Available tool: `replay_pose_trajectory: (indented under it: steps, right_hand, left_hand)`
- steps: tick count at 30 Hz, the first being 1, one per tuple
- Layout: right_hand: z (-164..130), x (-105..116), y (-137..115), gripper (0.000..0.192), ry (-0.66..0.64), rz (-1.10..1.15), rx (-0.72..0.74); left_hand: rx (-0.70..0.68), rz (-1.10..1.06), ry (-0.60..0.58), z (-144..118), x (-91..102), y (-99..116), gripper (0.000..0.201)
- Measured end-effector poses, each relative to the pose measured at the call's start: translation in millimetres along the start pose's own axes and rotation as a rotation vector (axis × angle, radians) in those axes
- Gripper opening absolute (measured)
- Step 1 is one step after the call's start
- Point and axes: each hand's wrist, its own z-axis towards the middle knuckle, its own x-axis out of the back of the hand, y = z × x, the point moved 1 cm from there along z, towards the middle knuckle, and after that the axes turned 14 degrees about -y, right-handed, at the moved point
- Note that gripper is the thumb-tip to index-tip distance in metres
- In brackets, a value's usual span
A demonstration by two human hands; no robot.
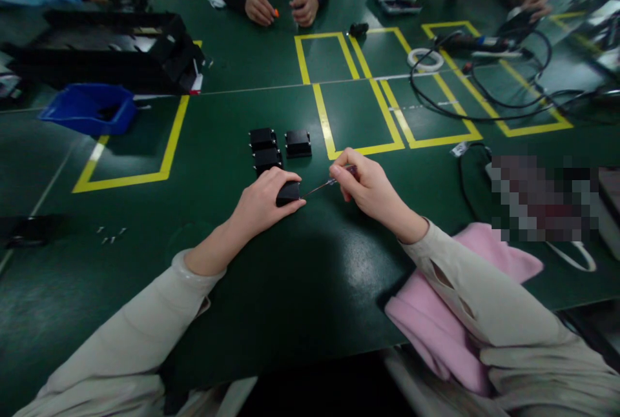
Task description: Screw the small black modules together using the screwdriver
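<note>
Apparently at screw-driving, gripping small black rectangular box (pixel 288 193) in curled left fingers (pixel 287 175), slim metal-shafted screwdriver (pixel 330 182) in pinched right fingers (pixel 345 179), likely requiring steady tip alignment next.

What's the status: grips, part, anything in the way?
Left grip on small black rectangular block. Right grip on thin metal-shafted screwdriver, tip at block's right end, contact unclear. Three similar black blocks just beyond; nothing seen blocking screwdriver.

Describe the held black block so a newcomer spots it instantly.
On the green table, find the screwdriver in the right hand. Near its tip is the black block; unlike the similar blocks beyond, it is gripped by the left hand.
</note>
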Motion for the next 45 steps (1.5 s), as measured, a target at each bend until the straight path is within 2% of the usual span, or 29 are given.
replay_pose_trajectory:
  steps: [5,10,16,22,28,35,41,45]
  right_hand:
    - [-0.4,-0.6,-2.2,0.009,-0.006,0.042,0.033]
    - [-0.7,0.1,-3.3,0.023,-0.019,-0.018,0.024]
    - [-1.6,-0.6,-3.3,0.008,-0.034,0.022,0.048]
    - [-0.7,0.0,-4.1,0.024,-0.020,-0.020,0.032]
    - [-0.3,-0.8,-2.4,0.011,-0.017,0.015,0.055]
    - [0.0,-0.2,-3.6,0.027,-0.030,-0.010,0.044]
    - [-0.6,-0.1,-3.6,0.009,-0.038,0.019,0.063]
    - [-0.3,1.4,-5.2,0.021,-0.031,-0.017,0.053]
  left_hand:
    - [0.001,-0.003,0.005,0.2,0.2,0.4,0.037]
    - [-0.006,-0.002,0.004,-0.2,1.0,0.0,0.038]
    - [-0.013,-0.002,0.006,-0.2,0.8,0.1,0.038]
    - [-0.005,0.000,-0.001,-0.2,0.9,0.0,0.038]
    - [-0.008,0.003,-0.002,0.2,0.2,-0.5,0.039]
    - [-0.018,-0.001,0.017,0.2,-0.4,-1.1,0.039]
    - [-0.032,0.011,0.023,-0.2,-0.5,-1.1,0.039]
    - [-0.026,0.019,0.013,0.0,-0.4,-0.9,0.039]
